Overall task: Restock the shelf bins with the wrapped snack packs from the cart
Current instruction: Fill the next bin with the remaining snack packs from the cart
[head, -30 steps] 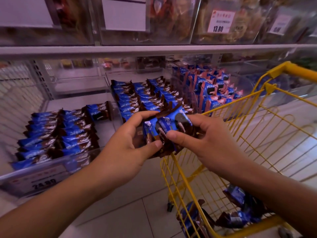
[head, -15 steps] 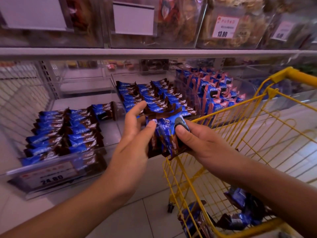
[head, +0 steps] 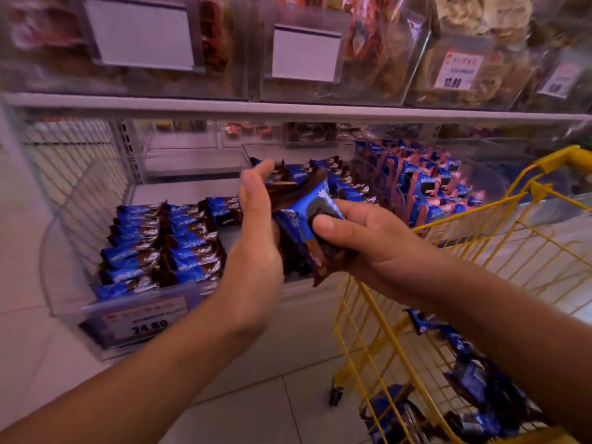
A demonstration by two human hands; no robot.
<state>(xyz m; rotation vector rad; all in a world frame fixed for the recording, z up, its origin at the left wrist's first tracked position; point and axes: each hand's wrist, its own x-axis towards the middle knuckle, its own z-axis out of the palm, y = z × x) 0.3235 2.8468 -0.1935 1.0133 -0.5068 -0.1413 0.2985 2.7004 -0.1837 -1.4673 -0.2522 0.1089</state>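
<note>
My right hand (head: 365,245) grips a bunch of blue-and-brown wrapped snack packs (head: 307,225), thumb on top, held in front of the low shelf. My left hand (head: 256,238) stands edge-up with straight fingers, its palm pressed flat against the left side of the bunch. A clear shelf bin (head: 64,251) at the left holds rows of the same packs (head: 160,248). A middle bin behind my hands has more rows (head: 349,187). Loose packs (head: 474,386) lie in the bottom of the yellow wire cart (head: 480,225) at the right.
A bin of blue-and-pink packs (head: 426,187) sits to the right of the middle bin. A price tag reading 24.80 (head: 141,322) hangs on the left bin's front. The upper shelf (head: 288,108) carries clear bins of other snacks. Pale tiled floor lies below.
My left hand has let go of its curled hold and flattened against the side of the bunch. Both hands and the packs have moved slightly toward the shelf.
</note>
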